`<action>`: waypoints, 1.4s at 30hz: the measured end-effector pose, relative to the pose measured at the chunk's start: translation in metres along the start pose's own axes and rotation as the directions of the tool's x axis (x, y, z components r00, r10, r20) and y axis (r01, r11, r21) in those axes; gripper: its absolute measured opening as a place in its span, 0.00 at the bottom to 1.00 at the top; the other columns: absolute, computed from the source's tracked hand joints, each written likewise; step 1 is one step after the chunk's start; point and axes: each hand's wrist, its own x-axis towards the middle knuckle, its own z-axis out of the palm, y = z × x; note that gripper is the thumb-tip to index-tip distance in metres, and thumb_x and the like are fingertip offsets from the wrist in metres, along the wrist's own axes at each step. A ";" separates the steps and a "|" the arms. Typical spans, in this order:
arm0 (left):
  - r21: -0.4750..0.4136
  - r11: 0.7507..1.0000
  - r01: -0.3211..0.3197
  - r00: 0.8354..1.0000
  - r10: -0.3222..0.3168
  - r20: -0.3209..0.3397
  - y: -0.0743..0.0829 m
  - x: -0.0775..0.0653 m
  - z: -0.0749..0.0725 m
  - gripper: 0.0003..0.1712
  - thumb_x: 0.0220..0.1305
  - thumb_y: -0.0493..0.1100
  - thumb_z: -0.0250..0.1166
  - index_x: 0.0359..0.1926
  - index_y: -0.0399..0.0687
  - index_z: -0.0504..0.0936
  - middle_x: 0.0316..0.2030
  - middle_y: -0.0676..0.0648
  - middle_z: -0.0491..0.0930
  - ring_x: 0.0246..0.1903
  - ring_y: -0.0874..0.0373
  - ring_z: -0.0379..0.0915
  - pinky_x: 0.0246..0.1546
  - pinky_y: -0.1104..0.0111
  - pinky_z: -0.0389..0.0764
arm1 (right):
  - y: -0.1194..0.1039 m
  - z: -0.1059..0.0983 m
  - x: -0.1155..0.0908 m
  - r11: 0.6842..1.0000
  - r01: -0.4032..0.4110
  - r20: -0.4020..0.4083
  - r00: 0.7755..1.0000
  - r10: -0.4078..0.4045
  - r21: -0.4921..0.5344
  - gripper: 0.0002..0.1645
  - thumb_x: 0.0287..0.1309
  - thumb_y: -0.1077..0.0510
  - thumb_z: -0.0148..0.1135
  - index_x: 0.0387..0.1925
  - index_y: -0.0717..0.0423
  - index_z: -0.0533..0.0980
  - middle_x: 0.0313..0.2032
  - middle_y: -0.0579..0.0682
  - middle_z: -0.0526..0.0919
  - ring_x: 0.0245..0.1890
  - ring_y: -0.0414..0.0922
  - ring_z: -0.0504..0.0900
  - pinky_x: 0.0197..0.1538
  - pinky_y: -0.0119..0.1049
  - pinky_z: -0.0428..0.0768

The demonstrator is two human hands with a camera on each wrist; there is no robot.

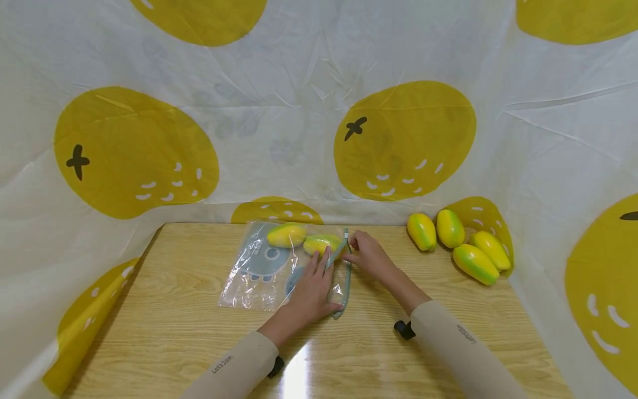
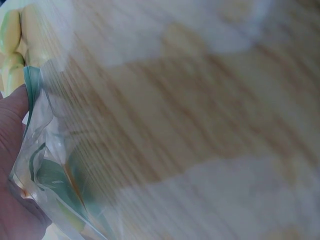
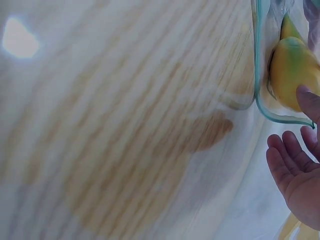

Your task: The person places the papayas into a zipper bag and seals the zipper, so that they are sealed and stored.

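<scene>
A clear zip bag (image 1: 279,296) with a blue cartoon print lies on the table, its green-edged mouth facing right. Inside are two yellow-green mangoes, one further left (image 1: 286,235) and one nearer the mouth (image 1: 319,243). My left hand (image 1: 310,291) rests flat on the bag with straight fingers by the nearer mango, its thumb spread to the mouth's lower end. At the upper end, close to the white slider (image 1: 346,235), my right hand (image 1: 371,256) pinches the edge. In the right wrist view its thumb (image 3: 309,102) overlaps a mango (image 3: 290,75); the other fingers curve outside.
Several loose mangoes (image 1: 476,264) lie at the back right of the wooden table (image 1: 199,343). A white cloth (image 1: 279,138) printed with large yellow fruit hangs along the back and both sides. Dark wrist cameras (image 1: 404,330) sit under the sleeves.
</scene>
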 end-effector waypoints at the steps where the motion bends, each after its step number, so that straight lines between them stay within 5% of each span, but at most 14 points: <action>1: -0.001 1.000 0.000 1.000 0.000 0.000 0.000 0.000 0.000 0.76 0.48 0.75 0.75 0.81 0.35 0.49 0.83 0.36 0.35 0.81 0.35 0.39 0.80 0.52 0.54 | 0.001 -0.001 -0.002 1.000 -0.007 0.001 1.000 0.007 0.008 0.24 0.56 0.54 0.78 0.44 0.64 0.75 0.39 0.55 0.79 0.39 0.49 0.77 0.45 0.43 0.81; 11: 0.011 1.000 0.001 1.000 -0.001 0.002 0.001 0.000 -0.001 0.76 0.46 0.76 0.75 0.81 0.35 0.50 0.83 0.36 0.36 0.81 0.35 0.40 0.80 0.53 0.54 | 0.011 -0.023 -0.026 0.997 -0.032 0.026 0.999 0.030 0.064 0.29 0.61 0.56 0.74 0.57 0.69 0.74 0.52 0.65 0.82 0.53 0.60 0.81 0.58 0.55 0.82; 28: 0.034 0.999 -0.008 1.000 0.008 -0.002 0.000 -0.001 -0.001 0.73 0.47 0.76 0.74 0.80 0.35 0.54 0.82 0.35 0.37 0.80 0.35 0.42 0.80 0.52 0.55 | 0.058 -0.074 -0.077 0.993 -0.092 -0.009 0.996 0.093 0.073 0.43 0.66 0.52 0.70 0.73 0.68 0.63 0.69 0.70 0.69 0.69 0.68 0.68 0.68 0.67 0.69; 42: 0.032 0.999 -0.015 1.000 0.015 -0.006 0.000 -0.001 -0.001 0.73 0.47 0.76 0.74 0.79 0.34 0.55 0.82 0.35 0.37 0.80 0.34 0.43 0.79 0.51 0.56 | 0.105 -0.126 -0.113 0.987 -0.159 -0.155 0.976 0.152 -0.035 0.57 0.63 0.44 0.72 0.79 0.66 0.52 0.74 0.75 0.60 0.69 0.76 0.62 0.63 0.75 0.67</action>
